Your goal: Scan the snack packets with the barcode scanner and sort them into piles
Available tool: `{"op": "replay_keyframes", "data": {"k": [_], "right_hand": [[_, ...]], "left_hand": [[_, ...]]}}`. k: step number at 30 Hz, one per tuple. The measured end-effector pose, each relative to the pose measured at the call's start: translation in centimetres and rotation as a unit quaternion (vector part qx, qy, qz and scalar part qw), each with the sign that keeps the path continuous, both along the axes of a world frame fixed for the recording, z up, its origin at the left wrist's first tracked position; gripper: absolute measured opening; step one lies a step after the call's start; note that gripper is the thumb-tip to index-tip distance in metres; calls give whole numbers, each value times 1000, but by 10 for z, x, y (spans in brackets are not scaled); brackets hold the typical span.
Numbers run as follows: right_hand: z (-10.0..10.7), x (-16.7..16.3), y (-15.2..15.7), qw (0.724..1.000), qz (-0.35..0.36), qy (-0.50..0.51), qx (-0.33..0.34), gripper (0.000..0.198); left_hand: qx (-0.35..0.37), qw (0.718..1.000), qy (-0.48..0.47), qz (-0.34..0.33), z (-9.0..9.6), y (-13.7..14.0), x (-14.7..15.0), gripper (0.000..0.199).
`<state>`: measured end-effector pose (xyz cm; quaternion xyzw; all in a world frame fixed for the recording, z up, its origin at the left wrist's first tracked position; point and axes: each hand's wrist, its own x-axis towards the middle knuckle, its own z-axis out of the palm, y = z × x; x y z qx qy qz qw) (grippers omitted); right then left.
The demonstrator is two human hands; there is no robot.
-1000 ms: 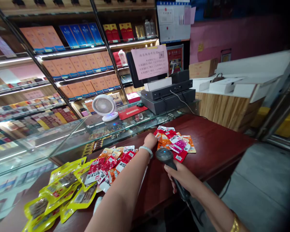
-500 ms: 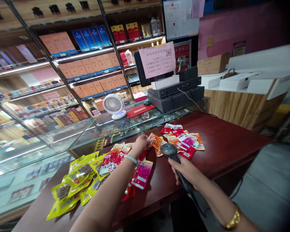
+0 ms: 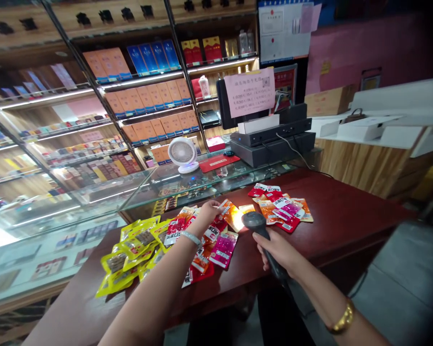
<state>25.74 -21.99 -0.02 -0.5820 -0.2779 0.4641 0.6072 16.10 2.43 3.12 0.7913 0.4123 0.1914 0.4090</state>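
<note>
Our left hand [image 3: 210,210] pinches an orange foil packet [image 3: 229,211], lit by the black handheld scanner [image 3: 255,221] our right hand [image 3: 278,246] grips, between two multicoloured packet heaps [image 3: 283,206] on the dark-red counter [image 3: 339,202]; presumably we've finished one heap, the other remains.

An orange packet [image 3: 228,211] shows at the left hand [image 3: 210,212]; the scanner [image 3: 254,221] is dark grey. The bags [image 3: 141,243] are bright yellow, the magenta packet [image 3: 223,250] pale-edged, the counter [image 3: 341,204] reddish brown, the bangle [image 3: 343,319] gold.
</note>
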Motion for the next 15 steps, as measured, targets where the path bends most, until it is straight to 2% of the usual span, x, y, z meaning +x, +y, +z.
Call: {"op": "replay_keyframes", "data": {"k": [3,6,8,11,13,15], "right_hand": [[1,-9,2,1000,15,0,4,36],[-1,-18,4,999,38,-6,8,37],[-5,-22,6,998,61,-8,14,38],[-11,-25,8,997,77,-9,24,41],[-14,-24,8,997,76,-9,25,41],[-15,-21,6,997,75,-10,25,41]], "left_hand": [[19,1000,18,8,3,7,-14,17],[64,991,107,39,9,23,-32,21],[124,972,192,56,16,33,-44,24],[249,919,291,94,26,36,-52,32],[321,889,306,113,26,26,-45,37],[357,882,295,91,20,9,-25,37]]}}
